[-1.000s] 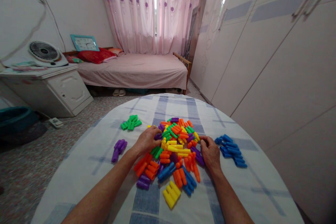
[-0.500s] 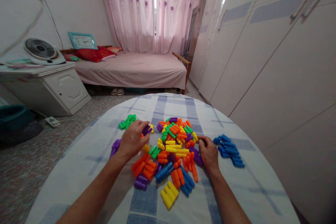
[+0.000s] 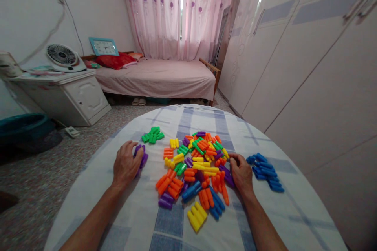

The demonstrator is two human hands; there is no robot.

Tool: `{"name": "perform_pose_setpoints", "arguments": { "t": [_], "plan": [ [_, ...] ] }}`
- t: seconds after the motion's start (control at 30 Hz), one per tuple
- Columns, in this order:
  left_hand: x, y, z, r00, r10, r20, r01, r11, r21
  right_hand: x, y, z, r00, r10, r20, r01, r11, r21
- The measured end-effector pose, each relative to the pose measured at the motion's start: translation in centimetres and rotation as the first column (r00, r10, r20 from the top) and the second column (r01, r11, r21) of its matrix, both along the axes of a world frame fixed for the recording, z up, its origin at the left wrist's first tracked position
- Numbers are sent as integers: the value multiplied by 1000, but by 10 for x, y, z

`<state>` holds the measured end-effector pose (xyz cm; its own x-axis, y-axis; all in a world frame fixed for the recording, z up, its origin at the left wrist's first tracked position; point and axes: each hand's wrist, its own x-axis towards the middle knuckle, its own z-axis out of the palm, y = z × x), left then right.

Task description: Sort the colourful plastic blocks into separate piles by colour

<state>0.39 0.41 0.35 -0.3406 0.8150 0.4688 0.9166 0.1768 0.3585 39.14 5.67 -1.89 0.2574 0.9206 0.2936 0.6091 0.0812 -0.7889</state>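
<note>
My left hand (image 3: 127, 163) is at the left of the table, its fingers and thumb closed around a purple toy piece (image 3: 143, 158) among others of that colour; the palm hides part of the group. My right hand (image 3: 242, 173) rests at the right side of a mixed pile, fingers loosely bent and apart. Its fingertips lie near a yellow piece (image 3: 225, 153), and a long purple piece (image 3: 226, 176) lies beside the thumb. The pile holds several orange, yellow, green, purple and blue plastic pieces shaped like joined tubes, such as an orange one (image 3: 204, 198).
Green pieces (image 3: 152, 135) form a group at the far left, blue pieces (image 3: 266, 172) another at the right. A checked cloth (image 3: 118, 219) covers the round table. Beyond stand a bed (image 3: 159, 72), a white cabinet (image 3: 88, 100) with a fan (image 3: 62, 55), and a wardrobe (image 3: 309, 86).
My left hand has moved left from the pile's edge to the purple group, carrying a purple piece. My right hand has stayed by the pile. The view has turned slightly left.
</note>
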Motion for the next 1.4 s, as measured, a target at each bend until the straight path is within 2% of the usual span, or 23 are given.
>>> {"name": "perform_pose_setpoints", "arguments": {
  "t": [0.07,0.17,0.3,0.4,0.47,0.53,0.6,0.7,0.83,0.93,1.1,1.2,1.3,1.4],
  "plan": [
    [3,5,-4,998,-54,-20,54,999,-1,0,0,-1,1000,5,5,-5,1000,5],
    [8,6,-10,988,-143,-51,139,988,-71,1,1,-1,1000,14,-2,-14,1000,10],
    [13,-5,-9,982,-154,-113,142,984,-112,1,1,-2,1000,3,4,-3,1000,13],
    [18,-11,0,979,-131,-155,114,987,-114,1,1,-2,1000,5,4,-5,1000,19],
    [26,-8,11,972,-134,-193,125,990,-62,1,2,-2,1000,17,0,-17,1000,20],
    [40,2,24,958,-192,-213,196,981,-2,1,1,-2,1000,22,-4,-22,1000,15],
    [61,19,37,931,-303,-201,309,951,-3,1,1,-1,1000,20,-10,-20,1000,11],
    [97,51,51,896,-408,-175,389,912,-133,1,1,-1,1000,16,-11,-16,1000,8],
    [132,86,50,913,-386,-137,307,866,-395,1,1,-1,1000,13,-7,-13,1000,0],
    [140,100,42,929,-349,-124,262,857,-444,0,1,0,1000,10,1,-10,1000,5],
    [140,101,40,937,-324,-128,239,866,-439,1,1,-1,999,25,-40,-25,1000,11],
    [125,87,50,940,-309,-140,246,905,-347,1,1,-2,999,31,-37,-30,999,16],
    [89,62,58,966,-227,-120,204,963,-178,1,1,-1,1000,17,-13,-17,1000,19],
    [39,31,51,996,-66,-58,57,989,-136,0,1,-1,1000,5,-7,-5,1000,20]
  ]
}}
